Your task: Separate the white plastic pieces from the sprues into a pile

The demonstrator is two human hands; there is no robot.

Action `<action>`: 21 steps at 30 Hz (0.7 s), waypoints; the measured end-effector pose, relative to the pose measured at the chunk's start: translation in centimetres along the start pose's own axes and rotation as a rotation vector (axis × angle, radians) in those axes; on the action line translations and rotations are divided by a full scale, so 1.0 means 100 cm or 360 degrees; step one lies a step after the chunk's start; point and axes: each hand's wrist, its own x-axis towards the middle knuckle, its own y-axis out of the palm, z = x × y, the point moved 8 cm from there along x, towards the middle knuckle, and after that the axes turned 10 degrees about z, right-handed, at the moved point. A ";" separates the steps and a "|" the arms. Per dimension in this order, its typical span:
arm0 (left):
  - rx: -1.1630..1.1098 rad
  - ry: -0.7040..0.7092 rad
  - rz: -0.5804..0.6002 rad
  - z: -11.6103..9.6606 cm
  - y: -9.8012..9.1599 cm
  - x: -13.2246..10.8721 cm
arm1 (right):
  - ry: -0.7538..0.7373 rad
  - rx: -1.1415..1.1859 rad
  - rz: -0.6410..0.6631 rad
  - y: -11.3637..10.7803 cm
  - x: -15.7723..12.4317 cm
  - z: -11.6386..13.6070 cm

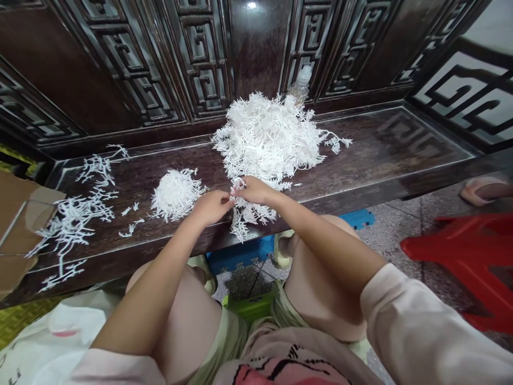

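A big heap of white branched plastic pieces (269, 138) lies on the dark wooden bench seat (385, 155). My left hand (212, 207) and my right hand (252, 190) meet at the heap's near edge, both closed around one white branched piece (245, 214) that hangs over the bench's front edge. A smaller, denser pile of small white bits (175, 194) sits just left of my left hand. Bare white stems (76, 216) lie scattered farther left.
The carved dark bench back (200, 53) rises behind, with a clear plastic bottle (300, 85) against it. A cardboard box (18, 224) stands at the left, a red plastic stool (465, 256) at the right, a blue stool (240, 254) and a white bag (52, 337) below.
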 end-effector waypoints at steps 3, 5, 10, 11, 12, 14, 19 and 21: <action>-0.0039 0.0054 -0.0017 0.001 0.001 0.003 | 0.0007 -0.0019 0.0025 -0.001 -0.001 0.000; -0.0116 0.0109 0.0009 0.003 0.002 0.004 | 0.0041 -0.0038 0.0062 -0.001 -0.002 0.000; -0.0290 0.0228 0.0006 0.005 -0.002 0.004 | 0.0129 -0.0070 0.0103 -0.004 -0.006 0.001; -0.0307 0.0241 -0.0009 0.005 -0.003 0.004 | 0.0153 -0.0080 0.0097 -0.004 -0.006 0.001; -0.0321 0.0249 -0.0027 0.004 -0.005 0.004 | 0.0180 -0.0096 0.0086 -0.004 -0.006 0.000; -0.0335 0.0253 -0.0059 0.002 -0.007 0.004 | 0.0235 -0.0149 0.0051 -0.003 -0.004 -0.003; -0.0310 0.0312 -0.0100 -0.018 -0.009 -0.004 | 0.0363 -0.0446 -0.0183 -0.012 0.003 -0.016; -0.0371 0.0409 -0.0067 -0.031 -0.010 -0.015 | 0.0467 -0.0541 -0.0391 -0.033 0.000 -0.028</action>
